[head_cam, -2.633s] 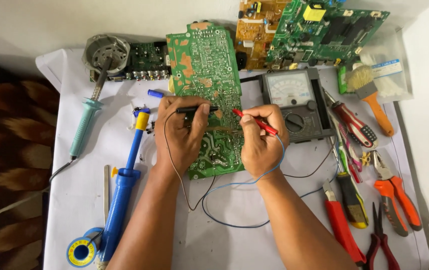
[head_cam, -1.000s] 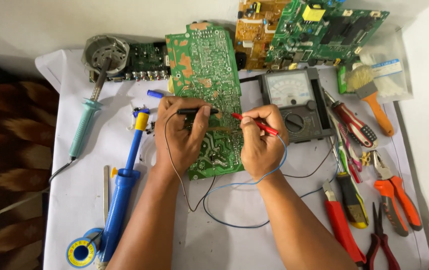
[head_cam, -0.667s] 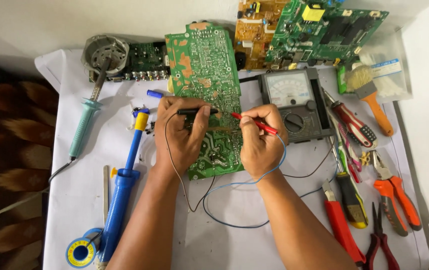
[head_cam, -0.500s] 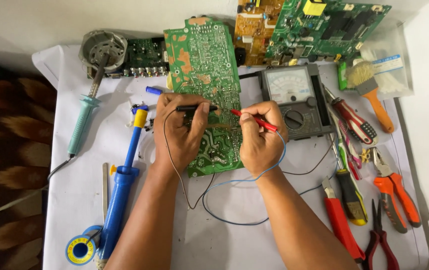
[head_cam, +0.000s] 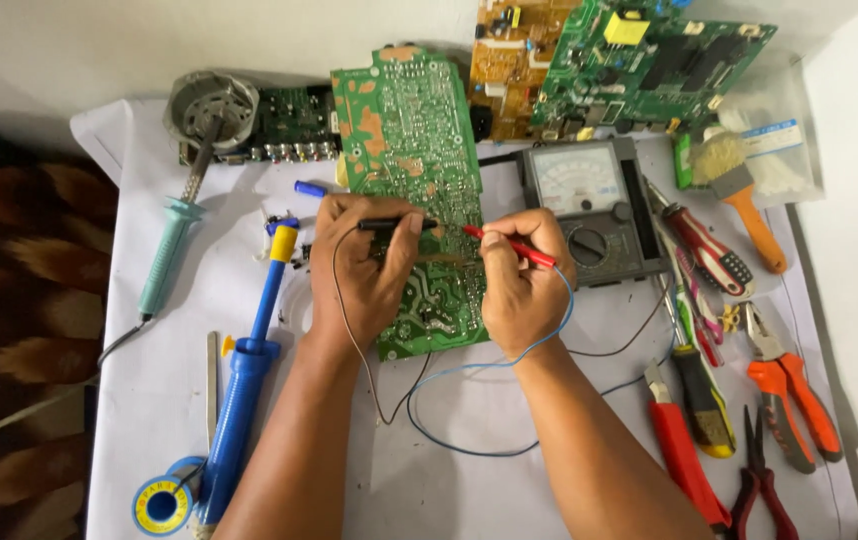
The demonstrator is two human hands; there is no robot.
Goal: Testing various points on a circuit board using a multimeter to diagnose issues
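White table [head_cam: 549, 480] unchanged; both probes stay on green board [head_cam: 404, 130].

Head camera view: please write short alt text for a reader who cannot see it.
Two bare hands press meter probes onto a green circuit board on a white table: the left hand holds the black probe, the right hand the red probe. An analog multimeter lies beside them.
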